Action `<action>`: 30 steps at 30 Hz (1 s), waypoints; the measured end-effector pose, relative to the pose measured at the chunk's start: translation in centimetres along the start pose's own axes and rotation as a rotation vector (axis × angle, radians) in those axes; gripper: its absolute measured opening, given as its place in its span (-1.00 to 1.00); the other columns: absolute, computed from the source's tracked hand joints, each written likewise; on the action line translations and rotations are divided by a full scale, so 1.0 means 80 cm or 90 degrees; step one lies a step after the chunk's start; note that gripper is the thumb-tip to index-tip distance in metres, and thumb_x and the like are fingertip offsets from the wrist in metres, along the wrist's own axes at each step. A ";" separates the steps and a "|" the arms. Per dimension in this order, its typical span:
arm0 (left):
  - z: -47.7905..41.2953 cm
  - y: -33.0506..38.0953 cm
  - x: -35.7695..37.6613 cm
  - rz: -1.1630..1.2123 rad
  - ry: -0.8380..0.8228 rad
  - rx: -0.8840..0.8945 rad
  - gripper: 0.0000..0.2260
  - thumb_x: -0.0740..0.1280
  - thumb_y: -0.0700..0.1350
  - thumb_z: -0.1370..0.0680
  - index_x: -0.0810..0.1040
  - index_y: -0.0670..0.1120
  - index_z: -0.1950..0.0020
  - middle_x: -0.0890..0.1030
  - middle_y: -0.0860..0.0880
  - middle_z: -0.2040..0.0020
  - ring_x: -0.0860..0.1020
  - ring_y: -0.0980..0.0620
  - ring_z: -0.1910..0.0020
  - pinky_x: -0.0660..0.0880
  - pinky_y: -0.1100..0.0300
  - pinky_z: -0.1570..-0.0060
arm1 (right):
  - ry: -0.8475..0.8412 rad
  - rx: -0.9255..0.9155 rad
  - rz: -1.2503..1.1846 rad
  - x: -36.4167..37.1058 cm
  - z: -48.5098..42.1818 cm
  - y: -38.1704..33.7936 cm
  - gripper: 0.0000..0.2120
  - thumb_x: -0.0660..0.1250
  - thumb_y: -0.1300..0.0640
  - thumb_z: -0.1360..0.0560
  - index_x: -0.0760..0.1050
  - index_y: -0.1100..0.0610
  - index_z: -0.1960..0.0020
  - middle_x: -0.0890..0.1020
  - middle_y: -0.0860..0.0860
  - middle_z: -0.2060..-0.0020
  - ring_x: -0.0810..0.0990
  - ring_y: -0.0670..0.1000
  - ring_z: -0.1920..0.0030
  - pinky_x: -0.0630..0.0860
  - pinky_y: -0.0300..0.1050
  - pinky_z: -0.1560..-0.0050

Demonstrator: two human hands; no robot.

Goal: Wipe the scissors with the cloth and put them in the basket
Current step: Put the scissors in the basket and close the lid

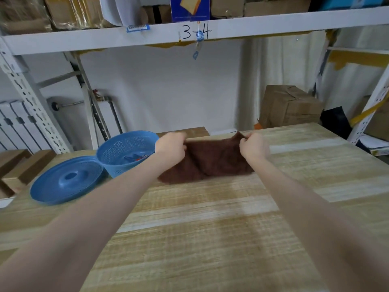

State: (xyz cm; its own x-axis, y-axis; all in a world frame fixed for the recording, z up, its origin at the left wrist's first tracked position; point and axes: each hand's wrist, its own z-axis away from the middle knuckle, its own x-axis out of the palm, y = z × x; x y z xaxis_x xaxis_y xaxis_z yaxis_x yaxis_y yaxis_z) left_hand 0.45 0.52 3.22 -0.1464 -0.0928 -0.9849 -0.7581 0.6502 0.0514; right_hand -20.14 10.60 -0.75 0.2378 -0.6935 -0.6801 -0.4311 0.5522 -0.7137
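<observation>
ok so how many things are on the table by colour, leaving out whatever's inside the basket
blue: 2, the basket and the lid
brown: 1, the cloth
total: 3

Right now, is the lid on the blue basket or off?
Off. The lid lies on the table beside the basket, whose top stands uncovered.
</observation>
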 end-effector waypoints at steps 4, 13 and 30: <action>-0.012 0.007 0.026 0.079 0.089 0.016 -0.50 0.31 -0.24 -0.54 0.23 -0.08 -0.44 0.34 -0.15 -0.30 0.52 -0.23 -0.11 0.49 -0.09 -0.08 | 0.005 -0.078 0.129 0.028 0.002 -0.008 -0.59 0.24 0.11 -0.57 0.31 0.19 -0.38 0.38 0.16 -0.38 0.28 0.20 -0.42 0.27 0.14 -0.34; 0.018 -0.031 0.058 0.206 -0.133 0.145 -0.69 0.20 -0.30 -0.53 0.56 -0.09 -0.21 0.59 -0.06 -0.17 0.53 -0.05 -0.15 0.46 0.08 -0.15 | -0.197 -0.509 0.079 0.077 0.088 -0.066 -0.81 0.18 0.26 -0.50 0.54 0.08 0.05 0.54 -0.02 0.04 0.54 0.09 0.01 0.49 -0.04 0.13; 0.143 -0.312 0.058 -0.063 -0.161 -0.396 -0.81 0.26 -0.03 -0.56 0.51 -0.11 -0.07 0.52 -0.13 -0.08 0.43 -0.16 -0.14 0.38 -0.03 -0.12 | -0.283 -0.676 -0.002 0.177 0.196 -0.212 -0.84 0.20 0.24 -0.54 0.54 0.13 -0.02 0.52 0.00 -0.02 0.52 0.02 0.05 0.37 -0.12 0.19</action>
State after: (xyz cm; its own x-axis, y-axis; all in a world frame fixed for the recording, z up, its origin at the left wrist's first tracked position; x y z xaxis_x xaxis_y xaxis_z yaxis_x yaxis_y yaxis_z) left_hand 25.93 -7.55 -4.56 0.0379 0.0984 -0.9944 -0.9959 0.0854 -0.0295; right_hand 4.21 -1.34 -0.88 0.4353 -0.3531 -0.8282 -0.8956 -0.2636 -0.3583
